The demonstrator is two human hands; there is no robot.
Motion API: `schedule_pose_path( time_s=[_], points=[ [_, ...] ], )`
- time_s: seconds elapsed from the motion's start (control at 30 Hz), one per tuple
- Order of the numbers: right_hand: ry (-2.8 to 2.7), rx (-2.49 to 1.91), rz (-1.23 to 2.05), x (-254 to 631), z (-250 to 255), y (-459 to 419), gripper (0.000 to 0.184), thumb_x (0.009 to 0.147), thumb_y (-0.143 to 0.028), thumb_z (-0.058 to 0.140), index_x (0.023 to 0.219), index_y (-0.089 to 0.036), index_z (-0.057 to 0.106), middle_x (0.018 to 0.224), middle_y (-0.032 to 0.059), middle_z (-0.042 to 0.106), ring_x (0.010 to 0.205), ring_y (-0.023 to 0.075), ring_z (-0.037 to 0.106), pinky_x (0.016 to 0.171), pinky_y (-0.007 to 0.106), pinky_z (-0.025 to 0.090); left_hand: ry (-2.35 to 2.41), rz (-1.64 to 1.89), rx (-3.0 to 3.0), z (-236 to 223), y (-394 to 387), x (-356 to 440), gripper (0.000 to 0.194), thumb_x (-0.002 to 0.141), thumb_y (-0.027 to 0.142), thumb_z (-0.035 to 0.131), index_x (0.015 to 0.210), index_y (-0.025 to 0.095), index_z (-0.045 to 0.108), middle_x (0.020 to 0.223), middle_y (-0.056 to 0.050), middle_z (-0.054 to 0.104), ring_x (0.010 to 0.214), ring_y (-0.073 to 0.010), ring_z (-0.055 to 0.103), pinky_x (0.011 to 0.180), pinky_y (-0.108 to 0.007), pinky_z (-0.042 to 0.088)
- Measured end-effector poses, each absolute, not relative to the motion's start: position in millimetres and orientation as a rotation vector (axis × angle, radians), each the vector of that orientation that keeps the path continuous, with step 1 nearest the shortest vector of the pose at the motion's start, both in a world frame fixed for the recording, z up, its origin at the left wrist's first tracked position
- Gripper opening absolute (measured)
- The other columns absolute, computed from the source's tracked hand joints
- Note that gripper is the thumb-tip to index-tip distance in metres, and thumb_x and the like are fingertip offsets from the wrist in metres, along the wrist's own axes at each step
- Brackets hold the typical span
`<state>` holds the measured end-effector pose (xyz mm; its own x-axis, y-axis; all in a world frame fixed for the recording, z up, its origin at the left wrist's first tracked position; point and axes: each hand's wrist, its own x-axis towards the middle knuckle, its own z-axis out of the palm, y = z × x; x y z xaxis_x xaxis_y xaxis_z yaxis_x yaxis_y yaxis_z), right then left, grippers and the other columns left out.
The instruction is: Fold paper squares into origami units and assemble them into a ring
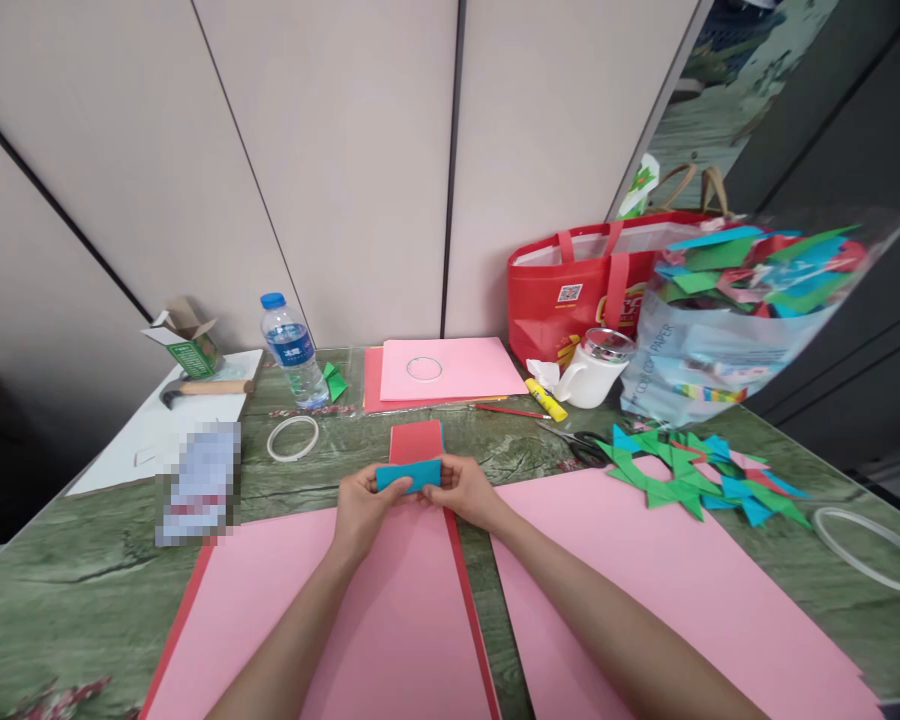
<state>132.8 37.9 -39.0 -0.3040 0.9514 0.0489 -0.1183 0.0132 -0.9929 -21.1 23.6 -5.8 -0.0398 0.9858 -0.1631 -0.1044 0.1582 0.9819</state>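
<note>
Between my two hands is a folded strip of blue paper (409, 475), held lengthwise above the far edge of a pink sheet. My left hand (364, 508) pinches its left end, thumb across the front. At the right end, my right hand (461, 490) grips it with thumb and fingers closed. Just behind the strip lies a small stack of red paper (415, 441) with a blue edge showing. Large pink sheets (390, 620) with a red border lie under my forearms. The fingers behind the strip are mostly hidden.
Folded green and blue paper rings (664, 480), black scissors (585, 446), a yellow glue stick (546, 400) and a white mug (596, 370) are at right. A water bottle (294, 350), white ring (293, 438) and hammer (204, 390) stand or lie left. A red bag (540, 300) is behind.
</note>
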Motion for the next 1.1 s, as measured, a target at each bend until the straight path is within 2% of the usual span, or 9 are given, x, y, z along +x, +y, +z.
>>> schedule_pose_path(
  time_s=[0.17, 0.4, 0.57, 0.67, 0.77, 0.83, 0.97, 1.1],
  points=[
    [-1.242, -0.904, 1.532, 133.1, -38.9, 38.9, 0.017, 0.06, -0.023, 0.064, 0.073, -0.017, 0.056, 0.065, 0.0003, 0.066, 0.063, 0.0193, 0.066, 0.064, 0.033, 0.053, 1.249, 1.199, 0.999, -6.1, 25.3, -23.6, 0.028, 0.05, 0.027, 0.076, 0.07, 0.011, 0.064, 0.06, -0.001, 0.066, 0.059, -0.0175, 0.063, 0.066, -0.034, 0.054],
    [-1.173, -0.792, 1.598, 133.4, -40.2, 41.4, 0.018, 0.061, -0.014, 0.056, 0.078, -0.018, 0.053, 0.068, -0.0006, 0.066, 0.064, 0.0174, 0.066, 0.067, 0.035, 0.053, 1.271, 1.237, 0.96, -5.8, 29.1, -29.3, 0.029, 0.049, 0.026, 0.076, 0.07, 0.01, 0.062, 0.062, -0.002, 0.067, 0.06, -0.0193, 0.064, 0.067, -0.036, 0.054],
    [-1.221, -0.706, 1.409, 135.3, -37.4, 41.5, 0.012, 0.065, -0.016, 0.058, 0.07, -0.02, 0.048, 0.092, 0.0016, 0.062, 0.086, 0.0171, 0.06, 0.071, 0.032, 0.05, 1.285, 1.272, 0.943, -4.6, 30.6, -30.8, 0.03, 0.047, 0.025, 0.077, 0.07, 0.01, 0.063, 0.059, 0.0, 0.065, 0.059, -0.0171, 0.063, 0.066, -0.034, 0.054],
    [-1.416, -0.798, 1.254, 137.0, -37.1, 40.7, 0.003, 0.067, -0.02, 0.06, 0.069, -0.019, 0.059, 0.102, 0.0054, 0.057, 0.097, 0.0192, 0.054, 0.07, 0.028, 0.048, 1.326, 1.216, 1.011, -4.1, 28.8, -28.5, 0.029, 0.048, 0.026, 0.076, 0.07, 0.011, 0.064, 0.059, 0.0, 0.065, 0.058, -0.0164, 0.061, 0.059, -0.03, 0.053],
    [-1.553, -0.871, 1.115, 138.0, -38.3, 40.1, 0.011, 0.069, -0.02, 0.061, 0.079, -0.021, 0.066, 0.096, 0.0052, 0.058, 0.093, 0.0181, 0.054, 0.073, 0.028, 0.045, 1.351, 1.148, 1.102, -3.8, 26.7, -26.6, 0.028, 0.05, 0.027, 0.075, 0.07, 0.011, 0.065, 0.058, 0.0, 0.064, 0.055, -0.0154, 0.06, 0.053, -0.025, 0.049],
    [-1.56, -0.88, 1.081, 137.9, -39.1, 40.0, 0.015, 0.07, -0.02, 0.061, 0.083, -0.022, 0.067, 0.091, 0.0042, 0.06, 0.087, 0.0169, 0.055, 0.074, 0.029, 0.044, 1.329, 1.137, 1.113, -3.9, 25.8, -25.9, 0.03, 0.052, 0.027, 0.074, 0.075, 0.012, 0.064, 0.062, -0.001, 0.065, 0.058, -0.0153, 0.061, 0.055, -0.024, 0.049],
    [-1.455, -0.914, 1.086, 137.5, -40.2, 40.8, 0.015, 0.069, -0.021, 0.062, 0.084, -0.022, 0.067, 0.09, 0.0037, 0.06, 0.077, 0.0157, 0.056, 0.065, 0.027, 0.045, 1.201, 1.086, 1.095, -5.7, 24.9, -25.2, 0.035, 0.055, 0.027, 0.073, 0.085, 0.012, 0.062, 0.072, -0.005, 0.069, 0.066, -0.0181, 0.064, 0.063, -0.028, 0.05],
    [-1.421, -0.919, 1.096, 137.5, -40.6, 41.8, 0.016, 0.068, -0.02, 0.062, 0.083, -0.021, 0.067, 0.088, 0.0037, 0.06, 0.074, 0.0147, 0.055, 0.061, 0.026, 0.045, 1.205, 1.043, 1.121, -9.7, 24.5, -24.4, 0.037, 0.054, 0.026, 0.073, 0.085, 0.011, 0.061, 0.073, -0.008, 0.07, 0.069, -0.0216, 0.065, 0.064, -0.031, 0.051]
  ],
)
